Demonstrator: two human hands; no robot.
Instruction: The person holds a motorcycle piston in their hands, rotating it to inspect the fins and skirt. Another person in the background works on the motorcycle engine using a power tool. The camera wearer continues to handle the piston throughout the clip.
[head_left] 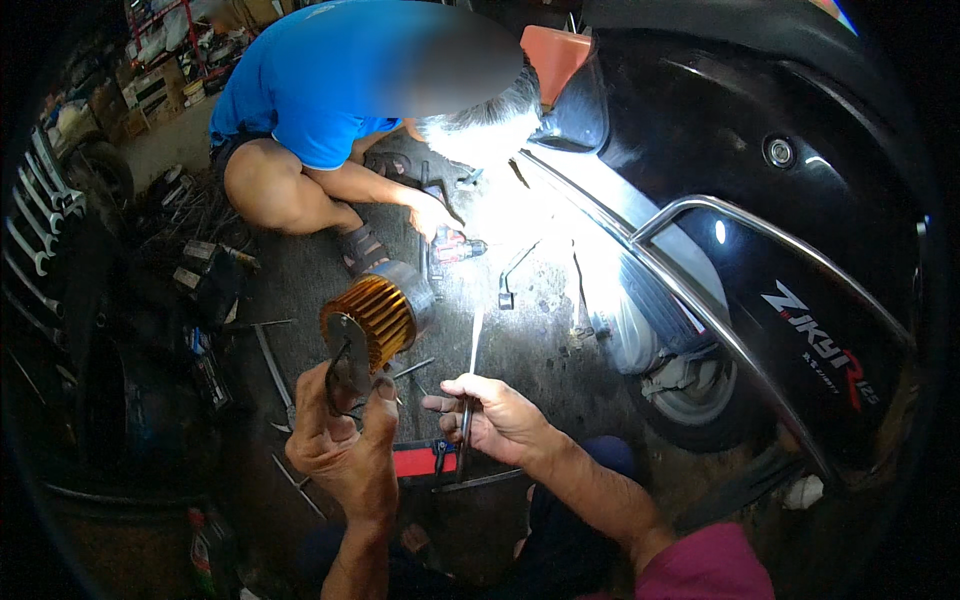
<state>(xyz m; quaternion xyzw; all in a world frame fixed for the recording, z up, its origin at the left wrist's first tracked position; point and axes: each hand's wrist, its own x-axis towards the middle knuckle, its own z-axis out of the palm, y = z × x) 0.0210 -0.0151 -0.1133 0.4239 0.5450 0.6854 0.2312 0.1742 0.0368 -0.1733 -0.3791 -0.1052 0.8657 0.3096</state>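
Observation:
My left hand (pixel 345 440) grips a cylinder with amber ribs (pixel 368 318) by its near end, next to a flat grey disc; its far part is a smooth silvery ring. My fingers partly hide how it is held. Right of it, my right hand (pixel 490 420) closes round a slim metal rod (pixel 467 425), tilted nearly upright, with its upper end lost in glare. A red-and-black tool tray (pixel 420 462) lies below, between my hands.
Across from me a person in a blue shirt (pixel 300 85) crouches, one hand at a red power drill (pixel 455 247). On the floor lie an L-shaped socket wrench (pixel 506 290) and a hammer (pixel 273 370). A black scooter (pixel 780 240) with chrome bars stands right; spanners (pixel 40 220) hang left.

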